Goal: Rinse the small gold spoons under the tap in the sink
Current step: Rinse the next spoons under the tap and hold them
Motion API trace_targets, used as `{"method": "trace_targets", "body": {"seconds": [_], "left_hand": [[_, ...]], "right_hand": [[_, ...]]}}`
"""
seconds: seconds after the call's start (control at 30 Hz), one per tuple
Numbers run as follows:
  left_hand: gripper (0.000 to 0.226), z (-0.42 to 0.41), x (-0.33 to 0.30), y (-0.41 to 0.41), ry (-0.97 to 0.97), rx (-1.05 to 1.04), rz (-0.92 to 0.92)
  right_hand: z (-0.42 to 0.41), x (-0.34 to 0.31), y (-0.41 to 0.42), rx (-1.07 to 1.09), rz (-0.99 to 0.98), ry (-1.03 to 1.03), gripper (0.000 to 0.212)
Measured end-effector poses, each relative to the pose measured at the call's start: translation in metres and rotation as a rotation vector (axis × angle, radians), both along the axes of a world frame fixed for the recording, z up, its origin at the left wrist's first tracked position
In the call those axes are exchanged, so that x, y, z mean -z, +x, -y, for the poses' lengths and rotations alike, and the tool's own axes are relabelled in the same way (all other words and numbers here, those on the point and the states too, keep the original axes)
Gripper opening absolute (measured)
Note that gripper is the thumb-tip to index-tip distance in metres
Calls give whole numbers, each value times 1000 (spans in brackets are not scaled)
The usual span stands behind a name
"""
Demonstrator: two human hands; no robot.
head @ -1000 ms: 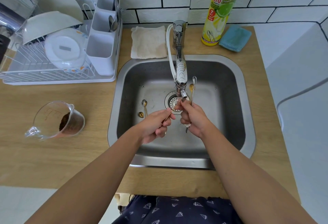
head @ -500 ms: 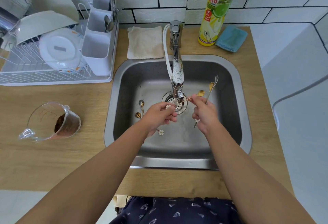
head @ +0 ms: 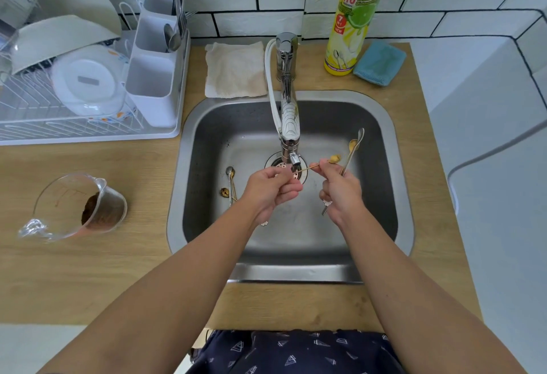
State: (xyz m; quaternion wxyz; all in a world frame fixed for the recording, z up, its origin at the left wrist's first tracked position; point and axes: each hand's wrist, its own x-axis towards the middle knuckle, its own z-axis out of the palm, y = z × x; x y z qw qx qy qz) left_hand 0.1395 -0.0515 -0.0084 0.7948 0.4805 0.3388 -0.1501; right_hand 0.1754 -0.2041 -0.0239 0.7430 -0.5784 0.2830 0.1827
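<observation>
Under the tap (head: 291, 125), over the drain of the sink (head: 393, 166), the hands have drawn apart since a second ago: the left hand (head: 270, 187) now pinches one end of a gold spoon (head: 321, 163), and the right hand (head: 340, 191) pinches its stem near the bowl while curling around two more spoons (head: 353, 147). Two further spoons (head: 229, 184) lie on the sink floor at left, so rinsing appears mid-way; running water cannot be confirmed
</observation>
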Motion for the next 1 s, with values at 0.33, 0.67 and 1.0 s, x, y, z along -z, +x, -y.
{"method": "trace_targets", "body": {"seconds": [0.33, 0.67, 1.0], "left_hand": [[17, -1, -6, -2, -123, 13, -52], [27, -5, 3, -12, 267, 282, 130], [23, 1, 4, -11, 89, 273, 83]], "right_hand": [[-2, -2, -1, -55, 63, 67, 30], [-6, 5, -3, 69, -24, -23, 12], [-3, 3, -1, 105, -22, -21, 16]]}}
